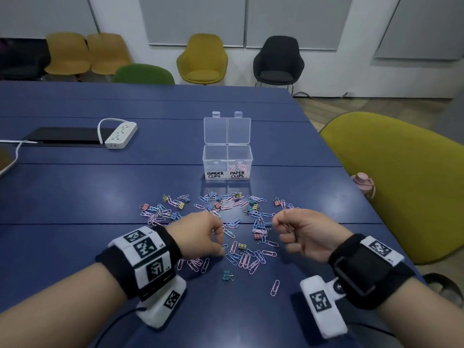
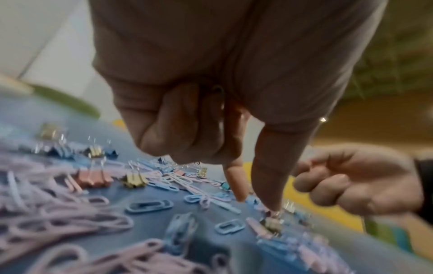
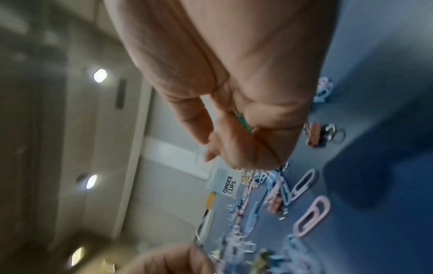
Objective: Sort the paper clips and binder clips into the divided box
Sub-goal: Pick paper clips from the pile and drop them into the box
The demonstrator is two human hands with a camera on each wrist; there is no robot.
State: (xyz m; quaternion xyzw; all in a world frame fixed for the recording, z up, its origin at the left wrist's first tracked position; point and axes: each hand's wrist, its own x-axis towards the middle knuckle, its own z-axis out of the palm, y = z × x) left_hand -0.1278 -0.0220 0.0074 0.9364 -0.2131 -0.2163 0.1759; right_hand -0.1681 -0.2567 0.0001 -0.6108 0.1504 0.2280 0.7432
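The clear divided box [image 1: 227, 159] stands open; its right cell, labelled PAPER CLIPS, holds a few pink clips. Pink and blue paper clips [image 1: 247, 259] and small coloured binder clips [image 1: 259, 236] lie scattered in front of it. My left hand [image 1: 222, 244] is down on the pile. In the left wrist view its index finger and thumb [image 2: 257, 202] touch a blue paper clip [image 2: 251, 200], while the curled fingers keep a pale wire clip [image 2: 219, 103] in the palm. My right hand [image 1: 281, 227] hovers above the pile's right side, fingers curled round a green binder clip [image 3: 243, 123].
A white power strip [image 1: 120, 135] and a black pad [image 1: 65, 136] lie at the far left of the blue table [image 1: 100, 197]. An olive chair [image 1: 396, 177] stands by the table's right edge, with a pink bottle [image 1: 364, 184] next to it.
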